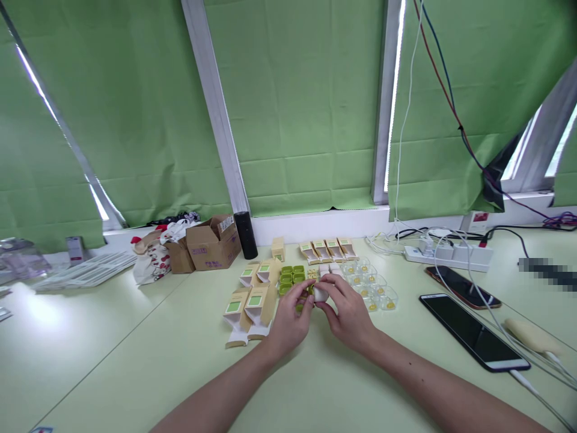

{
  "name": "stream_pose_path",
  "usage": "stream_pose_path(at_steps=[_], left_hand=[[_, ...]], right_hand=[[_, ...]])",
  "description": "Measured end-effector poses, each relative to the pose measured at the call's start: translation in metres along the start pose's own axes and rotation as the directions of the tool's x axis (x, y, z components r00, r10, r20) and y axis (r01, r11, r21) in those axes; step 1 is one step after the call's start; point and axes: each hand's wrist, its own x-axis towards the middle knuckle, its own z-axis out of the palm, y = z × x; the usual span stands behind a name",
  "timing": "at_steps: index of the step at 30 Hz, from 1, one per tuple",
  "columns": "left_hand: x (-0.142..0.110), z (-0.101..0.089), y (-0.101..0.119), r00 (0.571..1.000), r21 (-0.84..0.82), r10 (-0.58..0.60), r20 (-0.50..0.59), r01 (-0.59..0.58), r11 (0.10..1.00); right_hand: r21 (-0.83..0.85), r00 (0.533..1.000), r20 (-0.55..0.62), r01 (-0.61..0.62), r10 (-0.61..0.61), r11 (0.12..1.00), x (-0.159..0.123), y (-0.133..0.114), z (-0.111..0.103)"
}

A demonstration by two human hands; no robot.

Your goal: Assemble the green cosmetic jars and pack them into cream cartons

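White item (320, 294) is partly hidden by the right hand (352, 313).

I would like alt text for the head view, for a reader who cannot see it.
A person's right hand holds a small white piece, the left hand close against it, above a pale table. Opened cartons and small green containers sit to the left, clear containers and two phones to the right; green sheets hang behind.

A pale table (148, 361) carries cartons (255, 300), green containers (286, 279), phones (473, 331).
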Motion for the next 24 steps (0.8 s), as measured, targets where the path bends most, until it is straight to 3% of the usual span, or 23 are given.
stream_pose_path(at_steps=[9,24], left_hand=[[-0.0021,0.0048,-0.0015,1.000,-0.055,0.013,-0.010,-0.013,0.998],[-0.0015,0.0048,-0.0073,1.000,-0.023,0.000,-0.026,-0.001,1.000]], right_hand=[[0.130,0.998,0.023,-0.054,0.052,0.990,0.0023,0.0014,-0.0020],[-0.061,0.995,0.037,0.090,-0.088,0.994,0.0005,0.0024,-0.0027]])
